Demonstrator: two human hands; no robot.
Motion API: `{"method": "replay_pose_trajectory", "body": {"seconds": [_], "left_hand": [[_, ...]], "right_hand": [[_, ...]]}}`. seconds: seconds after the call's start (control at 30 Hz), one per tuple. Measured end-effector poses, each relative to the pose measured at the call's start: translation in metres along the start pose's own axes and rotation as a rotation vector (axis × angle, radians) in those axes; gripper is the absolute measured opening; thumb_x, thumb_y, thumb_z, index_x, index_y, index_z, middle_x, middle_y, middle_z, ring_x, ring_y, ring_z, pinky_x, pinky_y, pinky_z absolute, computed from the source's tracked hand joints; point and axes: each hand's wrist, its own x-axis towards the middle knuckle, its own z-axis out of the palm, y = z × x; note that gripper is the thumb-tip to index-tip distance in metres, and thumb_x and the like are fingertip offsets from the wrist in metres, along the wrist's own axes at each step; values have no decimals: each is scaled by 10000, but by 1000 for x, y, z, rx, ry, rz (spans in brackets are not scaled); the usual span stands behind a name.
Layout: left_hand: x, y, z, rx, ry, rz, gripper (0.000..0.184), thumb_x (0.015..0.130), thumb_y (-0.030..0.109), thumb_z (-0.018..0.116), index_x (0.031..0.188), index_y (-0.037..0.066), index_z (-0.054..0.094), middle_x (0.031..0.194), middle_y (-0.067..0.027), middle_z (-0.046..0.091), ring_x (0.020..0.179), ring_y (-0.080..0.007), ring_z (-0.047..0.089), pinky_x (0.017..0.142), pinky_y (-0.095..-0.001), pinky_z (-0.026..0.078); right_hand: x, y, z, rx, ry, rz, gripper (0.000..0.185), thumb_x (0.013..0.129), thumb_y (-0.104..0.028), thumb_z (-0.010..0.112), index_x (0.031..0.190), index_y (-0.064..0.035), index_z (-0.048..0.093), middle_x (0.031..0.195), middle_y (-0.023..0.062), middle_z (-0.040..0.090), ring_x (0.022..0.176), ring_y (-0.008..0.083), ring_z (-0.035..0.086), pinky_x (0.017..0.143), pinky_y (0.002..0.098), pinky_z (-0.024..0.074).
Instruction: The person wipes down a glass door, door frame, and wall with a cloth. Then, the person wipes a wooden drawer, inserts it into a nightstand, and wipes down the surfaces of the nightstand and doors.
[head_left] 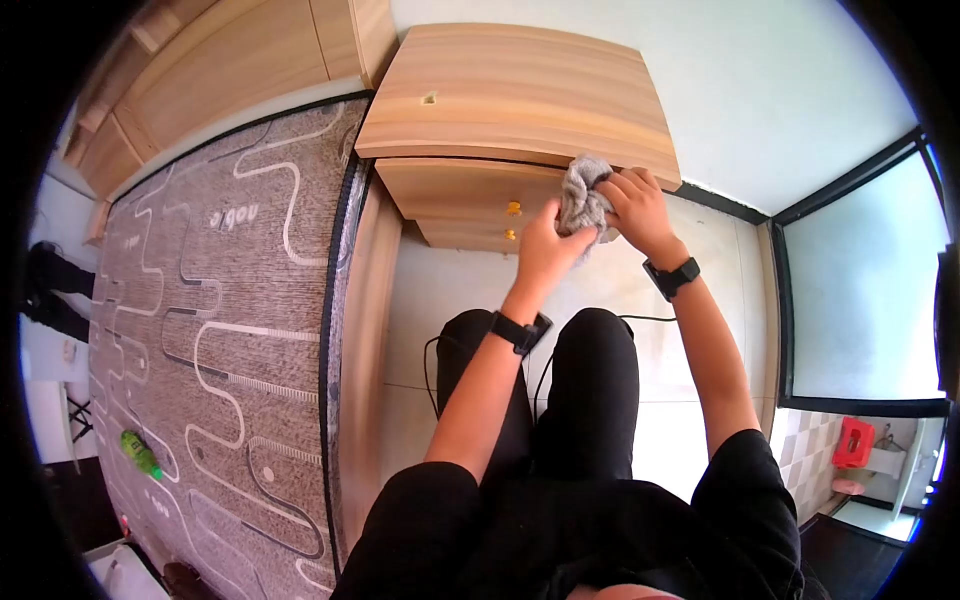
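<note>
A crumpled grey cloth is bunched between my two hands at the front right edge of a wooden nightstand. My left hand grips the cloth from its lower left side. From the right, my right hand holds it, with fingers curled near the edge of the top. Below the top, the drawer front carries a small yellow knob, and another yellow knob sits lower down. Both wrists wear black bands.
A patterned mattress on a wooden frame lies to the left, with a green bottle on it. A dark cable runs on the floor by my knees. A black-framed glass door stands at right.
</note>
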Motion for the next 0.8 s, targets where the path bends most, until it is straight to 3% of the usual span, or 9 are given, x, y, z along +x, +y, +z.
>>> {"method": "replay_pose_trajectory", "body": {"seconds": [0.13, 0.2, 0.23, 0.27, 0.33, 0.4, 0.6, 0.73, 0.8], "left_hand": [[-8, 28, 13, -63, -79, 222, 413, 752, 148, 725, 1068, -31, 530, 835, -64, 617, 659, -63, 567, 576, -228, 464], [-12, 60, 12, -60, -120, 267, 386, 782, 120, 703, 1088, -32, 523, 836, -42, 588, 635, -50, 549, 553, -208, 450], [-11, 72, 13, -40, -125, 314, 394, 784, 123, 705, 1094, -35, 520, 841, -45, 582, 626, -60, 550, 548, -213, 452], [-9, 79, 14, -17, -131, 362, 401, 787, 127, 707, 1100, -38, 517, 846, -48, 575, 617, -70, 550, 543, -218, 454], [-6, 84, 23, -59, -152, 448, 411, 790, 133, 710, 1110, -37, 515, 860, -56, 571, 609, -78, 549, 541, -231, 461], [-8, 86, 27, 77, -134, 519, 384, 792, 90, 688, 1110, -26, 505, 858, -78, 563, 618, -119, 562, 555, -245, 472], [16, 79, -5, 197, 25, 682, 359, 790, 28, 623, 1128, 11, 502, 957, -152, 569, 793, -279, 607, 647, -347, 499], [80, 67, -26, 644, 270, 837, 414, 802, 103, 593, 1197, 1, 521, 1132, -168, 583, 897, -342, 574, 797, -410, 456], [109, 45, -36, 729, 221, 869, 388, 810, 140, 584, 1181, 30, 557, 1229, -125, 560, 931, -340, 568, 874, -422, 441]], "right_hand": [[-19, 4, -26, 122, 44, 173, 270, 688, -211, 674, 909, -66, 623, 852, 86, 613, 855, 285, 566, 782, 378, 449], [-25, 2, -31, 298, 233, 435, 209, 710, -94, 624, 911, -39, 628, 853, 117, 608, 824, 316, 565, 747, 363, 466], [-29, -3, -33, 417, 256, 658, 187, 750, -21, 540, 917, -9, 622, 839, 103, 626, 774, 263, 595, 710, 321, 475], [-32, -6, -31, 415, 271, 664, 187, 750, -21, 540, 917, -9, 622, 839, 103, 626, 774, 263, 595, 710, 321, 475], [-33, -11, -22, 829, 749, 942, 159, 812, -37, 503, 914, 2, 618, 827, 57, 634, 740, 164, 594, 669, 282, 466], [-27, -29, -19, 760, 983, 897, 156, 829, -96, 499, 911, 4, 586, 806, 24, 602, 743, 97, 543, 667, 242, 444], [15, -51, -32, 490, 780, 775, 232, 760, -9, 525, 990, 13, 539, 940, 75, 575, 878, 141, 537, 779, 269, 428], [65, -6, -19, 195, 566, 668, 386, 751, -16, 568, 1123, -113, 601, 949, 100, 640, 1044, 302, 533, 921, 384, 407], [57, 24, 22, 43, 373, 559, 389, 773, -46, 549, 1143, -148, 607, 1003, 95, 642, 1070, 292, 535, 937, 383, 410]]}}
